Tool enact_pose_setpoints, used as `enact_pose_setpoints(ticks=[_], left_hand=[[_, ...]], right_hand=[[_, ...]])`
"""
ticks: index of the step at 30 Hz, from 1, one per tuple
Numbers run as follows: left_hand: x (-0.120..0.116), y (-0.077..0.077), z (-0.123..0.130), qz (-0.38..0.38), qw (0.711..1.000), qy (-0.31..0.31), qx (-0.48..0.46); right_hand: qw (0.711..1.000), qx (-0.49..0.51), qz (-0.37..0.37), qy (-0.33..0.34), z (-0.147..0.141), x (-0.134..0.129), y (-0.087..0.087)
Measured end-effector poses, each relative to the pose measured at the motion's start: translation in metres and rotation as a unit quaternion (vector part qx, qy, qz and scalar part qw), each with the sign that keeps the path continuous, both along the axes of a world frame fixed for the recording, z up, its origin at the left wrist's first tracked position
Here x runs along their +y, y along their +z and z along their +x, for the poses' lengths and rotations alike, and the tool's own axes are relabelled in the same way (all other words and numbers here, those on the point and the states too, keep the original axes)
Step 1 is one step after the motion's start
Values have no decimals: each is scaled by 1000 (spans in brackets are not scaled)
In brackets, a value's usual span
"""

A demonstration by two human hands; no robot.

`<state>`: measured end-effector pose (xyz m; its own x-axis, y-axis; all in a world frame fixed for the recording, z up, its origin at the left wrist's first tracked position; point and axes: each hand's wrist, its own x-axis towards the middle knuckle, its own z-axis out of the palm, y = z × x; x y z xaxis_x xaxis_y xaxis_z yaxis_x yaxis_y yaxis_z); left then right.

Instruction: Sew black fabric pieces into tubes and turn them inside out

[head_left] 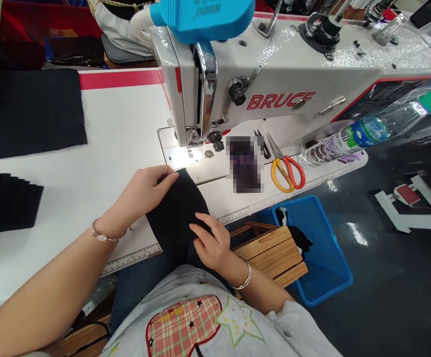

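A piece of black fabric (pixel 174 213) lies over the front edge of the sewing table, its lower end hanging toward my lap. My left hand (pixel 146 191) pinches its upper left corner between thumb and fingers, just in front of the needle plate (pixel 178 148). On the right edge of the cloth, my right hand (pixel 213 243) grips with bent fingers, the fingertips resting on top. Above the plate stands the head of a white sewing machine (pixel 275 74), its lamp lighting the needle area. The fabric's top edge is close to the plate, not under the presser foot.
Left on the table (pixel 122 124) are a black cloth panel (pixel 36 111) and a stack of black pieces (pixel 7 201). Scissors (pixel 287 171), thread snips (pixel 263 145), a blurred dark item (pixel 245 163) and a water bottle (pixel 364 134) are to the right. Below stands a blue basket (pixel 327 258) beside a wooden stool (pixel 275 253).
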<state>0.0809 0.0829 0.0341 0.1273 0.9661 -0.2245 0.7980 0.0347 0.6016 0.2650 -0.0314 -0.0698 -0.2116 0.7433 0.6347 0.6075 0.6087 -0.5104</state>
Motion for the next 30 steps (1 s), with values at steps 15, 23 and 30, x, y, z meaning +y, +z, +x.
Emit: enact_pose_setpoints(ticks=[15, 23, 30], left_hand=[[22, -16, -18, -42, 993, -33, 106], [20, -29, -15, 7, 992, -43, 120], [21, -23, -9, 0, 993, -34, 110]], right_hand=[[998, -54, 15, 19, -2, 2, 8], [1000, -16, -5, 24, 4, 1, -2], [998, -14, 17, 58, 6, 5, 5]])
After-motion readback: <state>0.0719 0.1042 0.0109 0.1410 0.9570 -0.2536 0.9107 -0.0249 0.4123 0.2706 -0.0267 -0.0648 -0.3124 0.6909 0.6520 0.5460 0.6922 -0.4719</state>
